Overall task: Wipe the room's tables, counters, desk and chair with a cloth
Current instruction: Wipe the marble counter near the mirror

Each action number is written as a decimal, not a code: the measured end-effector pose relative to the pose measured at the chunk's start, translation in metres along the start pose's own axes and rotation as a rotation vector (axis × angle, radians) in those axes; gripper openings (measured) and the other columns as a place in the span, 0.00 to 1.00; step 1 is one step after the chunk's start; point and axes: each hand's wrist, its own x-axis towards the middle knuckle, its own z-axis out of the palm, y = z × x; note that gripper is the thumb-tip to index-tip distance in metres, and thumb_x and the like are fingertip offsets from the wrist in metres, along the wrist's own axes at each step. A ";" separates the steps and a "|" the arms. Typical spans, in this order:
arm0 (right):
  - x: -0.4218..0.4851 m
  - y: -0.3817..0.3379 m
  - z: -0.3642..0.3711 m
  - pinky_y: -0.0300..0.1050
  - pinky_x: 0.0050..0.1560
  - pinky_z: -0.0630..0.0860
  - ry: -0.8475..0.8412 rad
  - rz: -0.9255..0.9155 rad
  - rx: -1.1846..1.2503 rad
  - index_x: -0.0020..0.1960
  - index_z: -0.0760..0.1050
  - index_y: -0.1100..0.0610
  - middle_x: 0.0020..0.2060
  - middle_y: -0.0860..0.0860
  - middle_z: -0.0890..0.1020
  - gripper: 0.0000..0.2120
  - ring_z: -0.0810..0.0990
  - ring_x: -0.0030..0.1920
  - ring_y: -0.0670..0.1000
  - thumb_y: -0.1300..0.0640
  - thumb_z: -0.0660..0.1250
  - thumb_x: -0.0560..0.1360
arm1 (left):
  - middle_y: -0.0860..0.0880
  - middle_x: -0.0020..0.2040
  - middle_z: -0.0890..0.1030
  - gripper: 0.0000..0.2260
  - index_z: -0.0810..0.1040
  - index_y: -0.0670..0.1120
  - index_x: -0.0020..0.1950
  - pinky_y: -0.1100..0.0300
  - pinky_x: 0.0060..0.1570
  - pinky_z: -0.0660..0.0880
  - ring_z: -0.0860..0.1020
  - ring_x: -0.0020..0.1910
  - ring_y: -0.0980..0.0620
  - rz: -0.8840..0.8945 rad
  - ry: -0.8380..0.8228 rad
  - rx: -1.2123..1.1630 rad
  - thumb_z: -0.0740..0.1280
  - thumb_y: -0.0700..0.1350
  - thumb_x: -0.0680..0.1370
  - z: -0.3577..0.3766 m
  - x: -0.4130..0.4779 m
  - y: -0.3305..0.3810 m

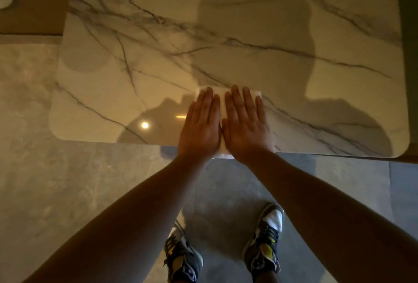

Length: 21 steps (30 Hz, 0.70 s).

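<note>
Flat hands pressing cloth, table

Table: glossy cream-white marble pattern, thin dark grey veins running diagonally, warm yellow cast, small bright light reflection near left. Cloth: plain white, no pattern. Floor: mottled beige-grey stone pattern at left, darker grey tiles near right. Far left: brown surface. Shoes: dark grey-black with yellow patches, black laces; right shoe with white toe. Far right strip: dull green-grey.
</note>
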 end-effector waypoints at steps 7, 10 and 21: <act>-0.044 0.007 -0.008 0.59 0.81 0.45 -0.075 -0.096 0.098 0.83 0.47 0.58 0.83 0.57 0.46 0.30 0.42 0.82 0.58 0.47 0.49 0.86 | 0.37 0.76 0.69 0.20 0.72 0.38 0.74 0.46 0.71 0.69 0.68 0.76 0.38 0.088 -0.064 0.097 0.57 0.45 0.85 -0.016 -0.033 0.005; -0.038 0.023 -0.023 0.58 0.78 0.58 -0.044 -0.048 0.153 0.81 0.61 0.56 0.80 0.57 0.60 0.26 0.57 0.80 0.60 0.55 0.60 0.84 | 0.39 0.70 0.75 0.15 0.78 0.41 0.67 0.43 0.59 0.76 0.73 0.68 0.38 0.122 -0.097 0.085 0.63 0.43 0.81 -0.042 -0.015 -0.010; -0.038 0.042 -0.047 0.53 0.56 0.77 -0.128 0.184 0.345 0.62 0.76 0.59 0.59 0.56 0.72 0.11 0.75 0.58 0.57 0.59 0.67 0.80 | 0.41 0.59 0.76 0.19 0.77 0.44 0.68 0.49 0.47 0.74 0.78 0.54 0.37 -0.068 -0.171 -0.062 0.66 0.36 0.77 -0.060 -0.003 0.000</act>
